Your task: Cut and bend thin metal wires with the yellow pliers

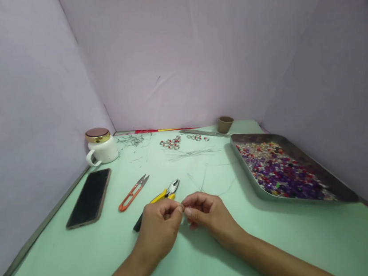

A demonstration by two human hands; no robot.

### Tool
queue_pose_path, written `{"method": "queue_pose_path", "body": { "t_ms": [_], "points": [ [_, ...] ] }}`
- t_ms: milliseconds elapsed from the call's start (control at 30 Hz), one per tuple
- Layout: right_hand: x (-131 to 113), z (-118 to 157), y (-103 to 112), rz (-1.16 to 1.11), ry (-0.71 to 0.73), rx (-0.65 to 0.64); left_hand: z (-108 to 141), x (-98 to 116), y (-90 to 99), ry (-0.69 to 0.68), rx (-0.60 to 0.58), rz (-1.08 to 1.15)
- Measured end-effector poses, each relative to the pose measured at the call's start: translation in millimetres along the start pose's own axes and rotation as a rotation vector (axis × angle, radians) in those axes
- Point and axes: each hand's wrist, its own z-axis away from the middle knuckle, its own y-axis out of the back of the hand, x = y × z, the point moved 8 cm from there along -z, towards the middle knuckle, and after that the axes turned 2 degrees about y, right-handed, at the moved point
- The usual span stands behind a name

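Note:
My left hand (161,226) and my right hand (210,215) meet fingertip to fingertip over the near middle of the table. Both are closed in a pinch, thumb against forefinger. Whatever lies between the fingertips is too small to make out. Partly under my left hand lie yellow and black pliers (173,187), their metal jaws pointing away from me. Orange thread snips (133,193) rest to the left of the pliers. Just beyond my right hand, thin loose wires (204,178) are spread on the green table (199,261).
A metal tray (261,193) of mixed beads (282,173) stands on the right. At left are a phone (90,199) and a lidded white mug (103,150). Small red-and-silver beaded pieces (171,143), wire scraps (132,140), cut wires (192,153) and a brown cup (225,124) sit toward the back wall.

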Motion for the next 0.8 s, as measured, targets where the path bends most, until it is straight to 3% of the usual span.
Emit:
{"method": "queue_pose_path", "body": {
  "t_ms": [100,167,300,400,500,800],
  "points": [
    [-1,0,1,0.051,0.026,-0.006,4,5,-1.7,-0.049,-0.018,-0.108],
    [-13,1,6,0.181,0.132,0.023,6,8,-0.5,-0.082,-0.022,-0.176],
    [-53,18,2,0.625,0.625,0.007,5,12,4.8,-0.153,-0.028,-0.303],
    [-57,35,-17,0.965,0.875,-0.092,6,15,6.6,-0.208,-0.046,-0.391],
    [-51,40,-27,1.11,0.909,-0.125,9,17,6.9,-0.249,-0.04,-0.476],
    [-50,37,-25,1.023,0.819,-0.102,17,22,-1.3,-0.345,-0.035,-0.587]
  ]
}}
